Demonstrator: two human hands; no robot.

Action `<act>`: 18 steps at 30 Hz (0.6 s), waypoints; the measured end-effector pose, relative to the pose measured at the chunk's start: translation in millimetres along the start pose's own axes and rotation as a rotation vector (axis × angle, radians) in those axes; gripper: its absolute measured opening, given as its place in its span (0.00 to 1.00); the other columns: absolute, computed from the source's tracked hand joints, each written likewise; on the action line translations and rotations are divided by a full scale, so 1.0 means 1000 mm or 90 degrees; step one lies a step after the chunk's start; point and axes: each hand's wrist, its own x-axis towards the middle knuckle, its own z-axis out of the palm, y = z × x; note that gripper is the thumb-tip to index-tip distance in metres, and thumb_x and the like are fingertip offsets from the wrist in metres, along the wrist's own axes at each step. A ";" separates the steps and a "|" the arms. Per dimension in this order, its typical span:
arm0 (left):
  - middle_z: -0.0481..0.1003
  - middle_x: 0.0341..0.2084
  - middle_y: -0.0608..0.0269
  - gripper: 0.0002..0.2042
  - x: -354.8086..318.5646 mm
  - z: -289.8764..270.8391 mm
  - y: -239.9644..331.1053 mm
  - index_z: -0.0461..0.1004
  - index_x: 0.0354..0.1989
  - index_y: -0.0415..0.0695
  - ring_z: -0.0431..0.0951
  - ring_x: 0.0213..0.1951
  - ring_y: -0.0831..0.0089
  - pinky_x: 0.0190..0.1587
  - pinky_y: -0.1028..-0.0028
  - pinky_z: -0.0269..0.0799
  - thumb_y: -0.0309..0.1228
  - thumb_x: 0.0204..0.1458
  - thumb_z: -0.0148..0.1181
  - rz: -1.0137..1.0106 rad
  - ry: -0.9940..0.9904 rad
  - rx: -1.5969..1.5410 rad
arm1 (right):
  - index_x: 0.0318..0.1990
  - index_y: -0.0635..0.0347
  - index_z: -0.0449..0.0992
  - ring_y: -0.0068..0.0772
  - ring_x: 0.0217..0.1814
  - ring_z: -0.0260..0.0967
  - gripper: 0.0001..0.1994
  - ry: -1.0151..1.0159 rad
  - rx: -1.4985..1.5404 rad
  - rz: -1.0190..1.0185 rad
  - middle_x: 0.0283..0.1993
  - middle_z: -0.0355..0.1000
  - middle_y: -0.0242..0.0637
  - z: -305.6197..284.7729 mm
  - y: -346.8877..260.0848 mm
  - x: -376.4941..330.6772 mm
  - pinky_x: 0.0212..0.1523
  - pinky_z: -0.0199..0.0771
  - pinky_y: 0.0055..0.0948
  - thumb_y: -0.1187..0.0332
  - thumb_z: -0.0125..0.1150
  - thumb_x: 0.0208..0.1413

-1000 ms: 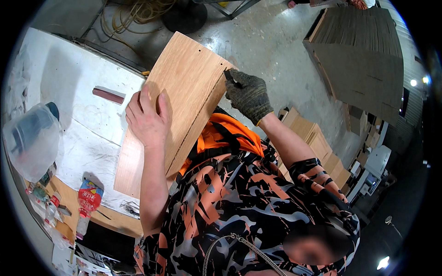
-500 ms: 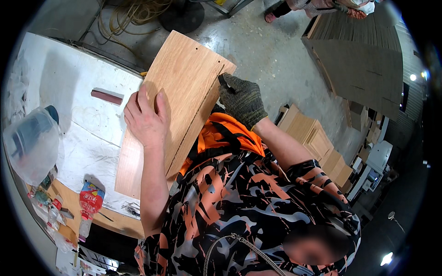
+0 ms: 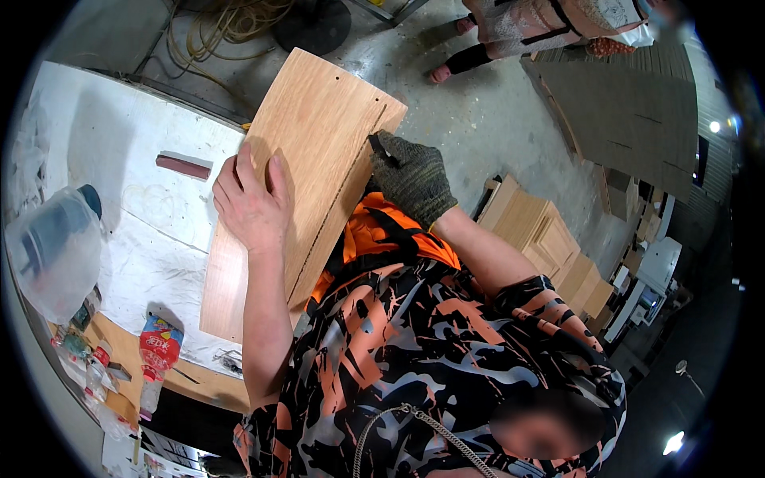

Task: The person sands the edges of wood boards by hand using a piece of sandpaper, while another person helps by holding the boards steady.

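A light wood-grain board [image 3: 311, 135] lies slanted before me, with small holes at its far end and a dark groove along its right side. My bare left hand [image 3: 253, 205] rests on its left part, fingers spread and lying flat. In a dark knitted glove, my right hand [image 3: 413, 177] is closed at the board's right edge, beside the groove. A small dark flat piece [image 3: 376, 143] shows between its thumb and fingers; its kind is not clear, and most of it is hidden in the glove.
Left of the board, a dark red strip [image 3: 183, 166] lies on the white-covered table [image 3: 151, 211]. A plastic jug [image 3: 56, 247] and a red-labelled bottle [image 3: 161, 346] stand nearby. Coiled hose [image 3: 227, 28], another person [image 3: 550, 28], stacked grey panels [image 3: 629, 119] and wooden panels [image 3: 534, 231] surround the workplace.
My right hand has slid a little toward me along the board's edge. My left hand stays in place. The other person has moved further into view at the top right.
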 end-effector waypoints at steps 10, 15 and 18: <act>0.74 0.47 0.55 0.21 0.000 -0.001 0.001 0.74 0.57 0.47 0.73 0.48 0.56 0.49 0.59 0.71 0.45 0.60 0.61 -0.010 -0.015 0.007 | 0.52 0.65 0.79 0.46 0.40 0.82 0.17 -0.007 -0.004 -0.048 0.43 0.79 0.56 0.012 -0.005 -0.021 0.41 0.82 0.35 0.69 0.66 0.55; 0.74 0.47 0.55 0.21 0.000 -0.001 0.000 0.74 0.57 0.48 0.73 0.48 0.56 0.49 0.58 0.71 0.45 0.60 0.61 -0.011 -0.013 0.007 | 0.47 0.61 0.80 0.56 0.41 0.78 0.15 -0.014 0.055 -0.072 0.41 0.78 0.53 0.011 0.003 -0.024 0.42 0.79 0.43 0.64 0.63 0.54; 0.74 0.47 0.55 0.21 -0.001 -0.001 0.001 0.74 0.57 0.48 0.73 0.48 0.56 0.49 0.58 0.71 0.45 0.60 0.61 -0.018 -0.014 0.002 | 0.48 0.61 0.80 0.56 0.44 0.77 0.16 0.037 0.062 -0.050 0.44 0.78 0.53 0.005 0.018 -0.013 0.44 0.78 0.42 0.64 0.63 0.54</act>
